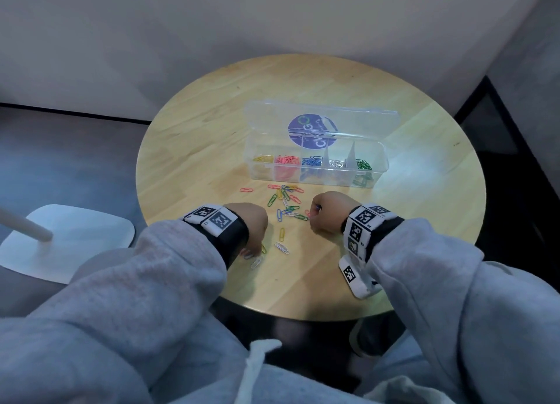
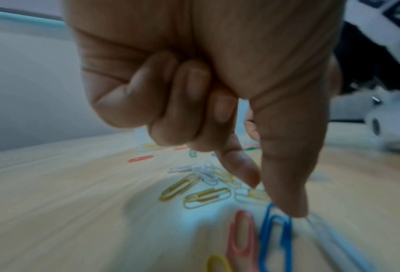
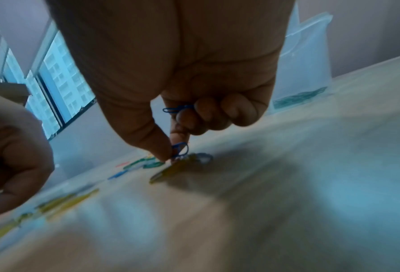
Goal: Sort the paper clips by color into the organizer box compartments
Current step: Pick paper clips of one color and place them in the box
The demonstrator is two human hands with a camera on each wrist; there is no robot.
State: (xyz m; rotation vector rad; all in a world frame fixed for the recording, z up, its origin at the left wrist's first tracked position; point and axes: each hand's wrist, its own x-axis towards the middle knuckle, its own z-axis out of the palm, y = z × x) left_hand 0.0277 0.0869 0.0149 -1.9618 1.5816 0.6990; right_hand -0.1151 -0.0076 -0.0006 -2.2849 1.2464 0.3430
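A clear organizer box [image 1: 315, 176] stands lid-up on the round wooden table [image 1: 194, 149], with yellow, red, blue, white and green clips each in their own compartment. Loose mixed clips [image 1: 286, 200] lie in front of it. My left hand [image 1: 253, 231] reaches down at the near clips. In the left wrist view its thumb tip touches a blue clip [image 2: 275, 239] beside a red clip [image 2: 240, 237], the index finger is apart from the thumb, and the other fingers are curled. My right hand [image 3: 173, 149] pinches a blue clip [image 3: 182, 148] at the table. A second blue clip [image 3: 175, 110] sits tucked under its curled fingers.
Yellow clips [image 2: 194, 191] and white clips [image 2: 203, 171] lie just beyond my left fingers. A white lamp base [image 1: 69, 240] with a pole stands on the floor to the left. The table's near edge [image 1: 303, 315] is close to my wrists.
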